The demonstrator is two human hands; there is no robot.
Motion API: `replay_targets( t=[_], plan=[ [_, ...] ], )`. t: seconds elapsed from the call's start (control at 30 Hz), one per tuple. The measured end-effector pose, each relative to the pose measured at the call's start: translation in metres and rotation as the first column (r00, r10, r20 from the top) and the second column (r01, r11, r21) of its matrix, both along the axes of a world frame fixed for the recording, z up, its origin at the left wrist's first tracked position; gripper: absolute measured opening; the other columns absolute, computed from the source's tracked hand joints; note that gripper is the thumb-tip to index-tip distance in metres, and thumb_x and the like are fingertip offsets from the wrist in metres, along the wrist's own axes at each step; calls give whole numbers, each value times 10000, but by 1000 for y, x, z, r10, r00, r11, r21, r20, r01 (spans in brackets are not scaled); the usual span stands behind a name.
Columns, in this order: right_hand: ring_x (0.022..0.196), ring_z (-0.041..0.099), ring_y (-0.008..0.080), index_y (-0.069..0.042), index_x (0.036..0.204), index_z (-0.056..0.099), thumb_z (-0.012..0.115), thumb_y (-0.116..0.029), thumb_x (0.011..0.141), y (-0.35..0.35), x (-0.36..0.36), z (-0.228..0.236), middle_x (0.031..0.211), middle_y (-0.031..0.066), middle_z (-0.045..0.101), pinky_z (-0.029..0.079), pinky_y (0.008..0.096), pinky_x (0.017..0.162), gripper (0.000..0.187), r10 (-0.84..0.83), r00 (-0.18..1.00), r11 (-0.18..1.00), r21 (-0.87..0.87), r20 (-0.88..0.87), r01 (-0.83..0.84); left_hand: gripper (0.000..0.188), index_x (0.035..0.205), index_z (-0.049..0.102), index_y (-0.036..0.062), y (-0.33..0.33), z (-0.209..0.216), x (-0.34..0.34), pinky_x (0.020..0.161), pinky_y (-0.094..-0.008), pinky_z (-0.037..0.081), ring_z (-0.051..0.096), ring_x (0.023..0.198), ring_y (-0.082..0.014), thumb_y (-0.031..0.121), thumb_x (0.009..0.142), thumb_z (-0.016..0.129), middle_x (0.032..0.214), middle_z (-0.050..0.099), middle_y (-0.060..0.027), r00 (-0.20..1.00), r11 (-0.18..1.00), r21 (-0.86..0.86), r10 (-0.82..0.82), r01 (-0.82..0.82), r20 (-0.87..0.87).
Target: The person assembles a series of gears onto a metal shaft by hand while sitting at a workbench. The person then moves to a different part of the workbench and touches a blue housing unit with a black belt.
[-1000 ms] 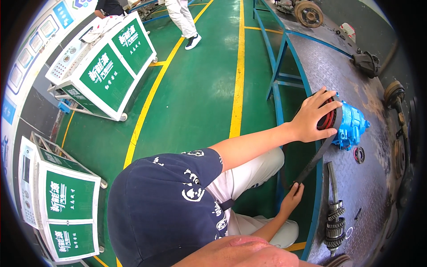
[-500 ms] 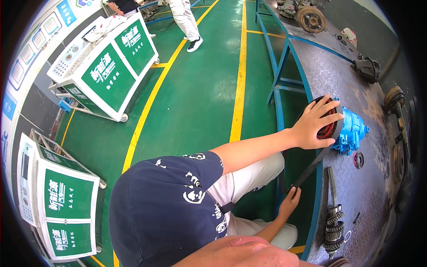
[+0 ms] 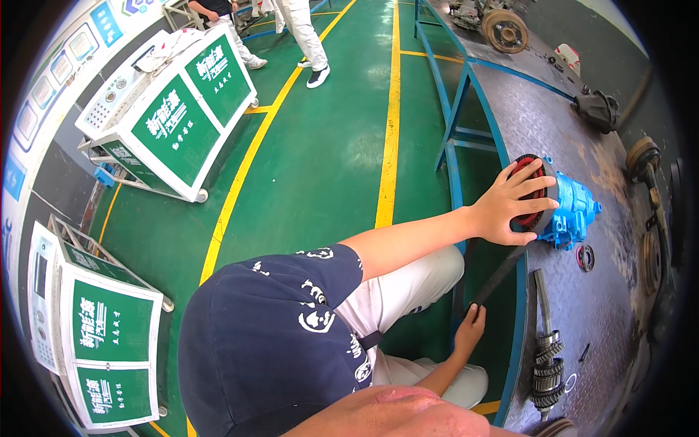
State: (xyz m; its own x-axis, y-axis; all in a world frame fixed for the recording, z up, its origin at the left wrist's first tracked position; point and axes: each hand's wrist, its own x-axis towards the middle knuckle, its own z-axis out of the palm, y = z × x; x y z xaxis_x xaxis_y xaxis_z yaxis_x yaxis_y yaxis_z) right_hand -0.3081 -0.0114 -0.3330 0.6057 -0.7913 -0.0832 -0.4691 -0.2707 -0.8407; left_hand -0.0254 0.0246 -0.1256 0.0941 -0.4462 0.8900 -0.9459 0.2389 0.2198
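A blue cast housing (image 3: 575,211) lies at the bench's edge, with a black and red round pulley (image 3: 522,180) on its near end. My left hand (image 3: 507,206) spans that pulley, spread fingers over its face and rim, thumb on the lower side. Between the pulley and my right hand (image 3: 470,329) runs a long black belt (image 3: 500,278), slanting down past the bench edge. The fingers of my right hand are closed on its lower end. How the belt passes around the pulley is partly hidden behind my left hand.
On the metal bench (image 3: 582,306) lie a small ring (image 3: 585,258) and a shaft with gears (image 3: 547,371). More machine parts (image 3: 598,113) line the wall side. Green-and-white cabinets (image 3: 171,116) stand at left; another person's legs (image 3: 302,33) show at the far end.
My left hand has shifted slightly left over the pulley, with its fingers still spread. My right hand stays closed on the belt. In the background, people's legs have shifted.
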Motion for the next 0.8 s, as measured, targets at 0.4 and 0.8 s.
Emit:
replay_targets(
  t=[0.4,0.8],
  plan=[
    [1384,587,402,39,1618,406,641,-277,1108,2,-6,-10,1482,262,603,435,447,1183,645,123,973,989,57,196,-137,855,1654,496,256,24,2,-9,1290,-716,174,191,1681,-433,392,867,801,1807,276,-139,999,989,149,-8,15,-52],
    [1253,649,397,-47,1536,598,662,-215,1060,23,-12,16,1443,237,638,503,458,1101,509,430,894,902,110,-128,-418,644,1733,318,94,279,-149,-18,1315,-405,304,395,1606,-310,389,1183,473,1759,383,-181,687,377,730,269,570,-675]
  ],
)
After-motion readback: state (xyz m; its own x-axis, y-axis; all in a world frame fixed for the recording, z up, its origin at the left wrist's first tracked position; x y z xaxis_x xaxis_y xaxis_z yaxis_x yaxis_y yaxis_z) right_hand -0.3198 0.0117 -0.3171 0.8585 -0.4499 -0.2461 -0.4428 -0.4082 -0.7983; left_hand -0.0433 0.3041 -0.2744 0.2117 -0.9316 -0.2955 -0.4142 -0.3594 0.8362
